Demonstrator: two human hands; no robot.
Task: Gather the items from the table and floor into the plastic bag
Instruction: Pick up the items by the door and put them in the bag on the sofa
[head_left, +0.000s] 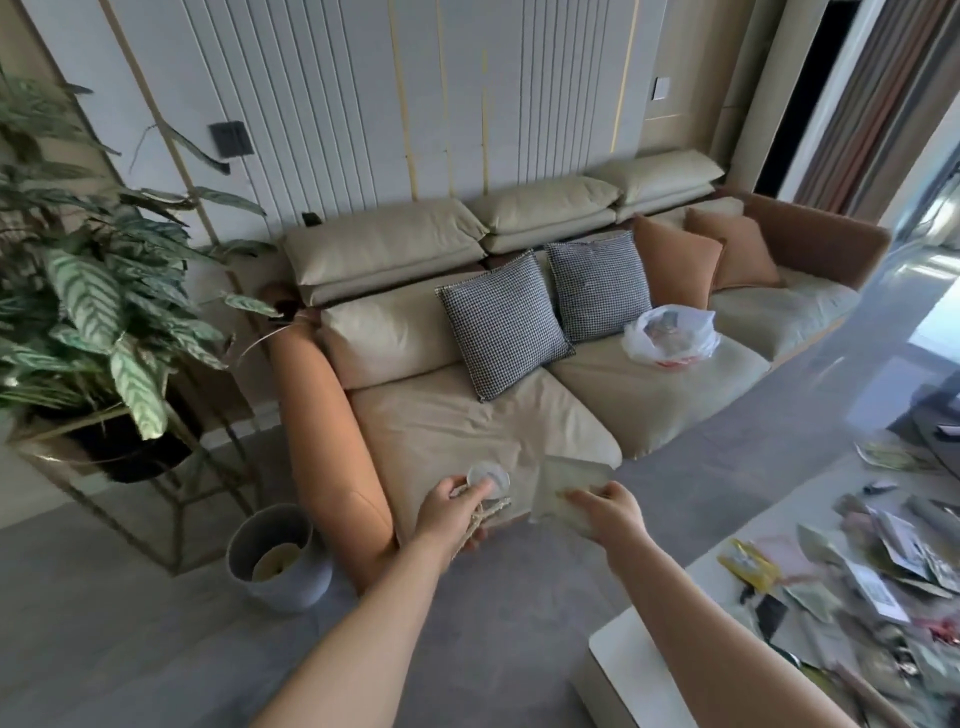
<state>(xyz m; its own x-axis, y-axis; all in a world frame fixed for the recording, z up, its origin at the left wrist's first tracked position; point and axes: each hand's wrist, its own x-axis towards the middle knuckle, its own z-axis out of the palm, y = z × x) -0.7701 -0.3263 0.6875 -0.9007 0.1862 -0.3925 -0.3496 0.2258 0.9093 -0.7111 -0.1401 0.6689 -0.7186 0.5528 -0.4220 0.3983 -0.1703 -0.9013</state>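
Observation:
My left hand (457, 506) grips a small clear plastic cup (488, 477) together with a length of twine (480, 519), held out over the front of the sofa. My right hand (605, 506) pinches a pale, flat translucent packet (563, 486) beside it. The white plastic bag (670, 332) lies open on the middle seat of the beige sofa (467, 415), well beyond both hands, with some things inside. Many loose packets and papers (857, 571) lie heaped on the white table (634, 654) at the lower right.
A grey waste bin (280, 558) stands on the floor by the sofa's orange armrest (332, 447). A large potted plant (93, 322) on a metal stand fills the left. Two checked cushions (506, 325) and two orange ones lean on the sofa back.

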